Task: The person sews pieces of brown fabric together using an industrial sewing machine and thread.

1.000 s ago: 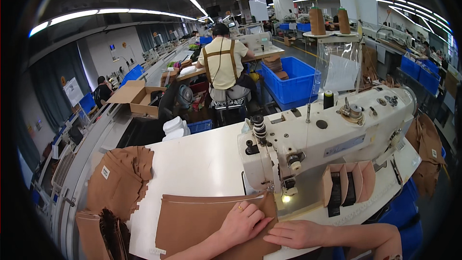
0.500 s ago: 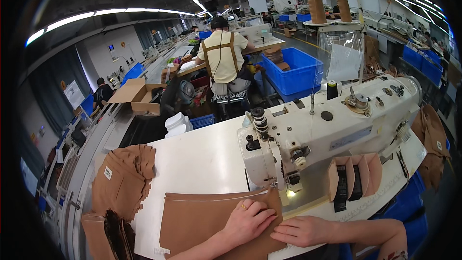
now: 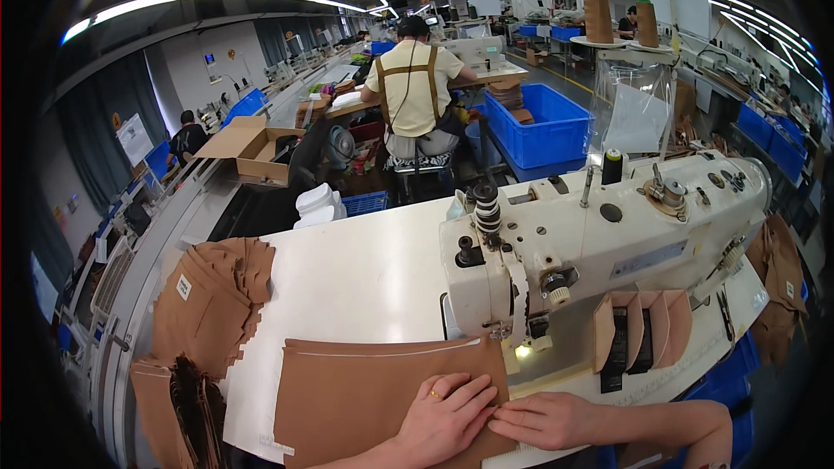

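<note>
A brown fabric panel [image 3: 356, 395] lies flat on the white sewing table, with a pale line along its far edge. My left hand [image 3: 447, 412], a ring on one finger, rests on the panel near its right edge, fingers stretched out and lying over the cloth. Coming in from the right, my right hand [image 3: 546, 419] pinches that right edge, its fingertips close to those of the left. Just beyond both hands, the head of a white sewing machine [image 3: 556, 239] stands with its small lamp lit; the panel's far right corner reaches close to the needle area.
Stacked brown fabric pieces [image 3: 213, 295] lie at the left, above another brown bundle [image 3: 156, 408]. On the right stands a pink divided holder [image 3: 673, 321] with black strips, beside dark scissors [image 3: 725, 313]. Ahead, a person [image 3: 413, 91] sits by a blue crate [image 3: 543, 135].
The panel has shifted slightly left relative to the machine. My right fingers have drawn together at its edge, while my left hand stays on the cloth. The whole view has moved a little.
</note>
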Demonstrator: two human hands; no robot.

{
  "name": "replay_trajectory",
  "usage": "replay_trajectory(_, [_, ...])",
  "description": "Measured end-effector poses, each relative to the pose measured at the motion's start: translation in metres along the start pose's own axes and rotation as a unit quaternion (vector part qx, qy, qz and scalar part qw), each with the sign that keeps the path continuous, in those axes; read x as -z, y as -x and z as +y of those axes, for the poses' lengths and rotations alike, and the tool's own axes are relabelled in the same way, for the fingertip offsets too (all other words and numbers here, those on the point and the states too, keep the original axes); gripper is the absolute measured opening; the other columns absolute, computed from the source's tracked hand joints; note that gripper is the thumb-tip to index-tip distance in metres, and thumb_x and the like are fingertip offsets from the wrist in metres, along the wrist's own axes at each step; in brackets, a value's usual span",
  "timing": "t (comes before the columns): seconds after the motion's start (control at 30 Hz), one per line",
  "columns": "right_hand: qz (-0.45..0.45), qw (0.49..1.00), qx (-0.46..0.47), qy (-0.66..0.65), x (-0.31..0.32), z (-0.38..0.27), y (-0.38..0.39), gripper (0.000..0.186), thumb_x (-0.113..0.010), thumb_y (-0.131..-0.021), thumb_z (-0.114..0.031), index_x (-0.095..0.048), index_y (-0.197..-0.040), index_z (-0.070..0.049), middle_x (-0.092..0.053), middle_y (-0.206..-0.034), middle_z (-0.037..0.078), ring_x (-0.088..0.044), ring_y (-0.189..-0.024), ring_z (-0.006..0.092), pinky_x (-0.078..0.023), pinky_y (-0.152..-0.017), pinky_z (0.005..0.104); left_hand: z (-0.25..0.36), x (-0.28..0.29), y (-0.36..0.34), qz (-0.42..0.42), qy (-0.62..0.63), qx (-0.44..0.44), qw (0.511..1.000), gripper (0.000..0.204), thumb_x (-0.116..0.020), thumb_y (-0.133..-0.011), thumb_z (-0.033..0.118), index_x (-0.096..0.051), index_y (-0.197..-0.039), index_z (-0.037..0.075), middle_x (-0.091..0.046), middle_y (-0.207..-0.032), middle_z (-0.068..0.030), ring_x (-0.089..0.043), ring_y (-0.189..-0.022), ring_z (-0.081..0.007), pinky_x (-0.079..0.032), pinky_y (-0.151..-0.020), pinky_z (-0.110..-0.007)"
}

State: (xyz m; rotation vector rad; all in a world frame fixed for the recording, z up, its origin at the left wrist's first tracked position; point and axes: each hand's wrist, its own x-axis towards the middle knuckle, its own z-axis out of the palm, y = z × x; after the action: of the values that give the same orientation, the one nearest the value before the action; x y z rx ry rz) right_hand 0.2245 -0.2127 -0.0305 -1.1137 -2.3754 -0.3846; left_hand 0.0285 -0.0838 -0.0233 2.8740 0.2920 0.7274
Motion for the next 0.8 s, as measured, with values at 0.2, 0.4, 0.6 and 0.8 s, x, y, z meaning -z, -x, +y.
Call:
replay_trajectory(0.2, [0.01,0.999,-0.038,-0.017,-0.004,0.007,0.004,0.039,-0.066,-0.078,-0.012,-0.067,-0.117,-0.006,-0.068,-0.112,0.007,-0.066,-0.102,0.0195,-0.057,-0.084,0.0293,-0.003,-0.004,-0.007,-0.013,-0.013,0.004,1.0,0.035,-0.075,-0.084,0.021,-0.069,-0.118,0.014,-0.065,-0.126,-0.0013,-0.057,-0.113,-0.0232,-0.044,-0.093,-0.039])
replay_trajectory(0.4, [0.02,0.997,-0.075,-0.023,-0.006,0.013,0.001,0.038,-0.069,-0.077,-0.01,-0.071,-0.114,-0.007,-0.07,-0.115,0.006,-0.067,-0.104,0.0191,-0.059,-0.08,0.0278,-0.013,-0.011,-0.012,0.008,-0.005,0.014,1.0,0.036,-0.074,-0.084,0.02,-0.069,-0.119,0.014,-0.064,-0.127,-0.0022,-0.058,-0.113,-0.0241,-0.044,-0.093,-0.04])
replay_trajectory(0.6, [0.044,0.993,-0.107,-0.027,-0.011,0.013,0.006,0.034,-0.065,-0.081,-0.012,-0.066,-0.114,-0.003,-0.066,-0.117,0.009,-0.063,-0.108,0.0215,-0.056,-0.085,0.0309,-0.018,-0.013,-0.023,0.014,0.005,-0.004,1.0,0.033,-0.074,-0.085,0.019,-0.07,-0.117,0.013,-0.065,-0.125,-0.0034,-0.059,-0.112,-0.0256,-0.045,-0.092,-0.04])
replay_trajectory(0.8, [-0.009,0.986,-0.165,0.004,0.015,-0.024,0.017,0.031,-0.064,-0.083,-0.013,-0.065,-0.112,-0.003,-0.065,-0.12,0.01,-0.064,-0.104,0.0229,-0.055,-0.078,0.0307,-0.021,-0.014,-0.018,0.042,-0.014,-0.003,0.999,0.027,-0.073,-0.085,0.02,-0.071,-0.111,0.012,-0.067,-0.119,-0.0035,-0.059,-0.11,-0.0251,-0.045,-0.093,-0.04])
